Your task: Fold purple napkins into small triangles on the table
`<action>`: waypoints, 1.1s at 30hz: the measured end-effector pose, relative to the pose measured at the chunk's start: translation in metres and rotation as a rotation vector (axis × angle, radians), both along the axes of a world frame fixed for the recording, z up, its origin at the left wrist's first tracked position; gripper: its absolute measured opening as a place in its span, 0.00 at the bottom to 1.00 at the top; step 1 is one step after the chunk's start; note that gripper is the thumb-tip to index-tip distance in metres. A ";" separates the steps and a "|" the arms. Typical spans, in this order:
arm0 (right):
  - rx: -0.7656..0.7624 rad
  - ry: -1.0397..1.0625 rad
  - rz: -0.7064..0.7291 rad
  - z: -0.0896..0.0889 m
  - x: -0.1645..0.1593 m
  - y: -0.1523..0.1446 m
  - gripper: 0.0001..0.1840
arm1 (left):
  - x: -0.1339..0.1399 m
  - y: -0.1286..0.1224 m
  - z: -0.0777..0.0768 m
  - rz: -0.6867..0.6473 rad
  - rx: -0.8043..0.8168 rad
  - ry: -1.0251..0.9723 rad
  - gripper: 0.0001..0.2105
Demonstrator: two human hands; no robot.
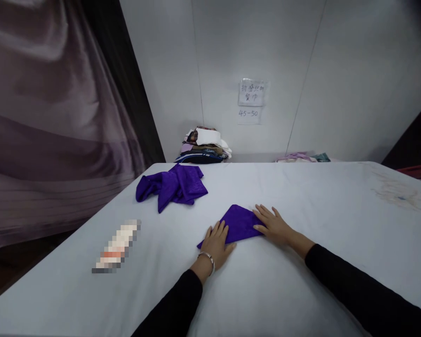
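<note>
A purple cloth napkin (241, 223) lies folded into a flat, roughly triangular shape on the white-covered table (266, 290). Across its left corner rests my left hand (215, 244), palm down with the fingers stretched out; a silver bracelet circles that wrist. My right hand (272, 226) lies flat on the napkin's right end, fingers spread, and covers that corner. Farther back to the left sits a crumpled purple cloth (177, 185), apart from both hands.
A blurred-out flat object (116, 247) lies on the table's left side. Behind the far edge are a stack of folded clothes (205, 145) and some pink fabric (296, 157). Handwritten paper signs (251, 100) hang on the wall. A satiny curtain (56, 117) drapes at left.
</note>
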State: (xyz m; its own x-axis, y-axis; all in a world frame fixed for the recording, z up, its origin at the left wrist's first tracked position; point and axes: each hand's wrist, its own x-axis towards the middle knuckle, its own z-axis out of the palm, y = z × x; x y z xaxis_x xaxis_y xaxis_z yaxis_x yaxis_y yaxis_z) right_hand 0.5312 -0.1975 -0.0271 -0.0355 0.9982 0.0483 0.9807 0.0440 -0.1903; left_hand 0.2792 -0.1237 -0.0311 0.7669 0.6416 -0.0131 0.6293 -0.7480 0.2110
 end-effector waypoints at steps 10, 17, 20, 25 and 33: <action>0.035 0.071 0.039 0.003 -0.037 0.064 0.31 | 0.000 0.000 -0.004 0.008 0.028 -0.002 0.30; -0.044 0.076 0.108 -0.012 -0.041 0.067 0.36 | 0.000 0.001 -0.003 0.012 -0.004 -0.007 0.29; -0.062 0.096 0.102 -0.007 -0.039 0.068 0.35 | 0.000 0.002 0.002 0.008 -0.024 -0.026 0.29; 0.018 0.159 0.123 0.008 -0.055 0.047 0.32 | -0.011 0.004 0.007 -0.006 0.036 -0.108 0.30; 0.079 0.194 0.294 0.001 -0.097 -0.007 0.26 | -0.027 0.009 0.013 0.054 0.049 -0.096 0.21</action>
State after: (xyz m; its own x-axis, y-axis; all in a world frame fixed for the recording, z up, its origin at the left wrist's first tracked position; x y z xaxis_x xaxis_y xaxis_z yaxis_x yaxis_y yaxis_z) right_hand 0.4340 -0.2042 -0.0260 -0.3031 0.9396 0.1587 0.8701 0.3408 -0.3560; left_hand 0.2525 -0.1151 -0.0176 0.7277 0.6798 0.0910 0.6474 -0.7246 0.2362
